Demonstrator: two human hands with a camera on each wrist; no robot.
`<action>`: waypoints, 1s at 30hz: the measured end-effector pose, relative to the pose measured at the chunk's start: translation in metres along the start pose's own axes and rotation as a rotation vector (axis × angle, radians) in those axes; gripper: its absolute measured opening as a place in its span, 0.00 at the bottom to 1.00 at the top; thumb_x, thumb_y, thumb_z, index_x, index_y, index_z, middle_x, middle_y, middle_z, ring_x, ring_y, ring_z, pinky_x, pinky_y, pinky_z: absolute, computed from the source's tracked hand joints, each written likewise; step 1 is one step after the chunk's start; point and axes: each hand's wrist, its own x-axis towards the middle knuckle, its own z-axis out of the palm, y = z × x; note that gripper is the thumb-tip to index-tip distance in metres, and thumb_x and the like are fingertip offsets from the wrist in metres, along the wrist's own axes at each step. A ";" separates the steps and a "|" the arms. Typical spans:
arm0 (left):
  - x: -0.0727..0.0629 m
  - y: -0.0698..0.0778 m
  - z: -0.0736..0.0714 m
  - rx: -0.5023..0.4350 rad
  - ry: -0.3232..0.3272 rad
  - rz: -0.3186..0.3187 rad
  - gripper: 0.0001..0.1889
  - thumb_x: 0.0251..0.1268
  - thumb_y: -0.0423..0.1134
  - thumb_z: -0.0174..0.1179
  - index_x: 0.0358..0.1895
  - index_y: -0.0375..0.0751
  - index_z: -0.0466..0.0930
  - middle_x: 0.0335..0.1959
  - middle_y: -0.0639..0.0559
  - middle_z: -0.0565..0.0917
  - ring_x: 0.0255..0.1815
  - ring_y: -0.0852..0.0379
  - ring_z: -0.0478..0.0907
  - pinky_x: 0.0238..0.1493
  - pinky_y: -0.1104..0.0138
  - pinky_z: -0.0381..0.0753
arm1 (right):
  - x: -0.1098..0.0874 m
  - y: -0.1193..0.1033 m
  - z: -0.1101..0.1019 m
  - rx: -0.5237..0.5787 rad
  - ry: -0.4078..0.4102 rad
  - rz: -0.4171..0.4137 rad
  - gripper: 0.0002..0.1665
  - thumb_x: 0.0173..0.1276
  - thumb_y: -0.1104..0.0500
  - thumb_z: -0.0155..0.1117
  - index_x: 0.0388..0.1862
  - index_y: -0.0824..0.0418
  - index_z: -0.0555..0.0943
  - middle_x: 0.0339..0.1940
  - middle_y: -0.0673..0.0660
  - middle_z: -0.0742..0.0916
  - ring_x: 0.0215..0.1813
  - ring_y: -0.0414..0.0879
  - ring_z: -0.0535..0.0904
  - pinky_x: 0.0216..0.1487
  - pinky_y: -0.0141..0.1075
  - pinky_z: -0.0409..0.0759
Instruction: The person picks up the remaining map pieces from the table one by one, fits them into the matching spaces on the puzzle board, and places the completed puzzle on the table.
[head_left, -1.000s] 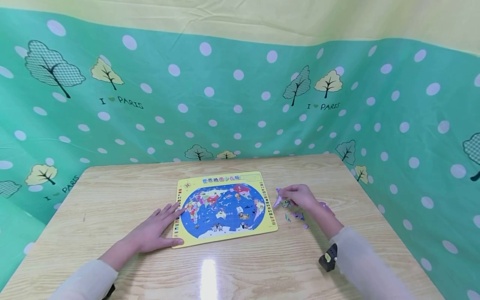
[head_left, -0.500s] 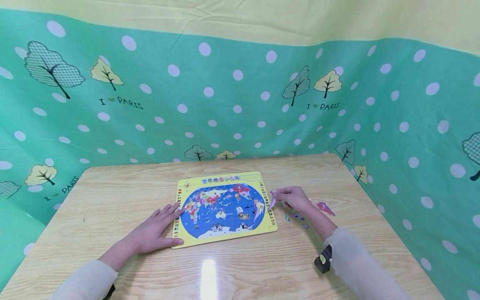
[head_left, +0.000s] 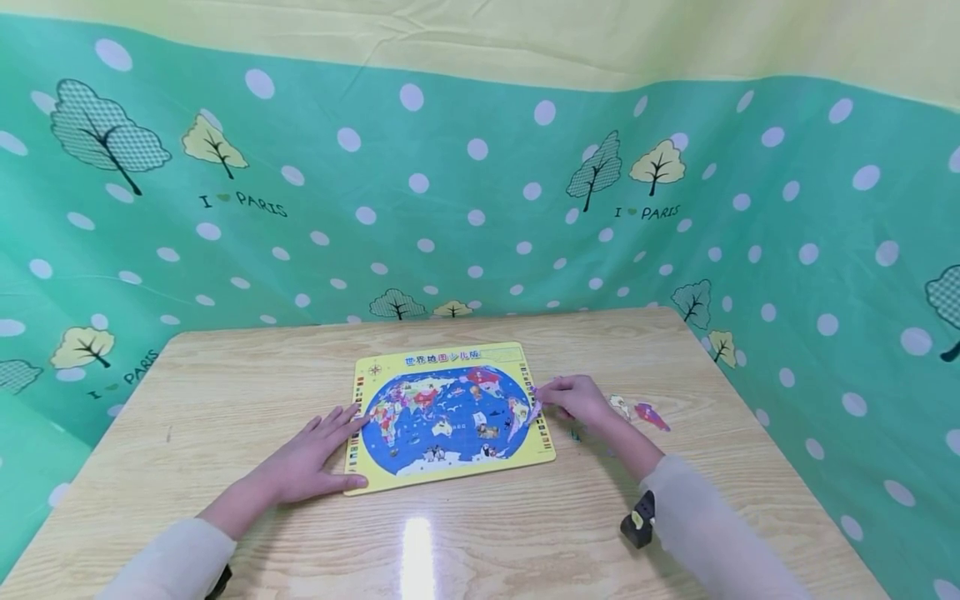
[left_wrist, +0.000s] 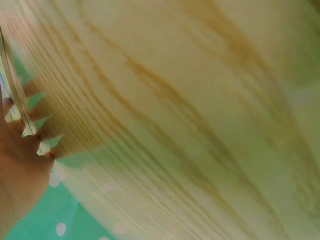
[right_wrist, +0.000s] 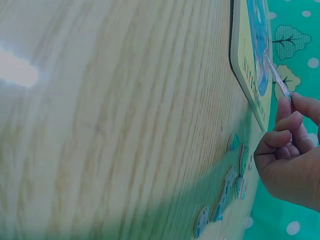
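A world map puzzle board [head_left: 450, 479] with a yellow border and blue ocean lies flat on the wooden table. My left hand [head_left: 311, 458] rests on its left edge with fingers spread. In the head view my right hand [head_left: 581, 402] is at the board's right edge. Between thumb and forefinger it pinches a thin purple puzzle piece [head_left: 536, 411], also seen edge-on as a pinched piece [right_wrist: 278, 79] in the right wrist view. The piece is held over the right border, near the South America part of the map. In the left wrist view only part of the left hand [left_wrist: 22, 167] shows.
Right of the board lie several loose puzzle pieces, among them a red-and-purple piece [head_left: 652, 416] and a pale piece [head_left: 620, 406]. Others are partly hidden under the right hand and forearm. A green dotted curtain [head_left: 480, 225] hangs behind the wooden table [head_left: 300, 550].
My right hand has moved left from above the loose pieces to the board's right border, carrying the purple puzzle piece. The left hand and the board have stayed in place.
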 end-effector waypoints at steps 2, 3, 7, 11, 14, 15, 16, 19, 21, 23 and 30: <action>0.000 0.001 -0.001 -0.004 -0.003 -0.003 0.49 0.49 0.73 0.54 0.72 0.50 0.56 0.75 0.42 0.54 0.74 0.37 0.50 0.71 0.41 0.49 | 0.000 -0.001 0.002 -0.008 -0.005 -0.014 0.14 0.61 0.55 0.65 0.41 0.63 0.84 0.27 0.56 0.86 0.17 0.41 0.65 0.20 0.29 0.63; 0.000 0.001 -0.001 -0.005 -0.005 -0.004 0.49 0.49 0.73 0.54 0.72 0.50 0.56 0.75 0.43 0.54 0.74 0.37 0.50 0.71 0.41 0.49 | 0.000 -0.001 0.002 -0.010 -0.006 -0.016 0.14 0.61 0.55 0.65 0.41 0.63 0.85 0.26 0.55 0.85 0.17 0.41 0.65 0.20 0.29 0.63; 0.001 0.002 -0.002 -0.006 -0.009 -0.010 0.49 0.49 0.73 0.54 0.72 0.49 0.56 0.75 0.43 0.54 0.74 0.37 0.50 0.71 0.41 0.49 | 0.000 -0.001 0.006 -0.028 -0.018 -0.032 0.14 0.61 0.55 0.66 0.40 0.63 0.85 0.20 0.54 0.82 0.17 0.41 0.66 0.20 0.30 0.64; 0.000 0.001 -0.002 -0.007 -0.010 -0.011 0.49 0.49 0.73 0.54 0.72 0.50 0.56 0.75 0.43 0.54 0.74 0.37 0.50 0.71 0.41 0.49 | -0.001 -0.001 0.011 -0.016 -0.027 -0.040 0.13 0.60 0.54 0.66 0.38 0.63 0.85 0.18 0.53 0.81 0.17 0.42 0.66 0.19 0.30 0.63; 0.000 0.000 -0.001 -0.008 -0.008 -0.008 0.49 0.49 0.73 0.54 0.72 0.50 0.56 0.75 0.43 0.54 0.74 0.37 0.50 0.71 0.41 0.49 | -0.003 -0.002 0.014 -0.021 -0.028 -0.060 0.13 0.60 0.55 0.66 0.38 0.63 0.85 0.18 0.54 0.80 0.17 0.42 0.66 0.18 0.30 0.62; 0.000 0.000 -0.001 -0.008 -0.007 -0.007 0.49 0.49 0.74 0.54 0.72 0.50 0.56 0.75 0.43 0.54 0.74 0.37 0.50 0.71 0.41 0.49 | -0.003 -0.003 0.014 -0.025 -0.030 -0.065 0.13 0.61 0.55 0.66 0.38 0.63 0.85 0.19 0.54 0.80 0.17 0.42 0.66 0.18 0.30 0.61; 0.000 0.000 -0.001 -0.008 -0.006 -0.006 0.49 0.49 0.73 0.54 0.72 0.50 0.56 0.75 0.43 0.54 0.74 0.37 0.50 0.71 0.41 0.49 | -0.003 -0.003 0.015 -0.029 -0.031 -0.067 0.12 0.61 0.55 0.66 0.38 0.62 0.86 0.19 0.54 0.80 0.17 0.42 0.66 0.18 0.30 0.61; 0.000 0.001 -0.002 -0.010 -0.004 -0.002 0.49 0.49 0.73 0.55 0.72 0.49 0.56 0.75 0.42 0.54 0.74 0.37 0.50 0.71 0.41 0.49 | -0.004 -0.003 0.017 -0.037 -0.033 -0.067 0.12 0.61 0.55 0.66 0.38 0.62 0.86 0.20 0.55 0.81 0.17 0.42 0.66 0.18 0.29 0.60; 0.000 0.001 -0.002 -0.010 -0.001 0.001 0.49 0.49 0.73 0.55 0.72 0.49 0.56 0.75 0.42 0.54 0.74 0.37 0.50 0.71 0.41 0.48 | -0.004 -0.004 0.019 -0.039 -0.030 -0.058 0.12 0.61 0.55 0.66 0.38 0.62 0.86 0.20 0.54 0.82 0.16 0.41 0.66 0.17 0.28 0.61; 0.000 0.001 -0.002 -0.010 0.001 0.002 0.49 0.49 0.73 0.55 0.72 0.49 0.57 0.75 0.42 0.54 0.74 0.37 0.50 0.71 0.41 0.48 | -0.005 -0.004 0.020 -0.036 -0.022 -0.041 0.12 0.60 0.55 0.67 0.38 0.62 0.86 0.21 0.53 0.83 0.17 0.40 0.67 0.18 0.28 0.63; 0.000 0.002 -0.001 -0.023 0.002 -0.005 0.49 0.49 0.72 0.56 0.72 0.50 0.57 0.75 0.43 0.54 0.74 0.37 0.49 0.71 0.41 0.48 | -0.005 -0.004 0.027 -0.074 -0.002 -0.008 0.13 0.58 0.54 0.69 0.39 0.59 0.86 0.24 0.51 0.84 0.20 0.39 0.70 0.21 0.27 0.66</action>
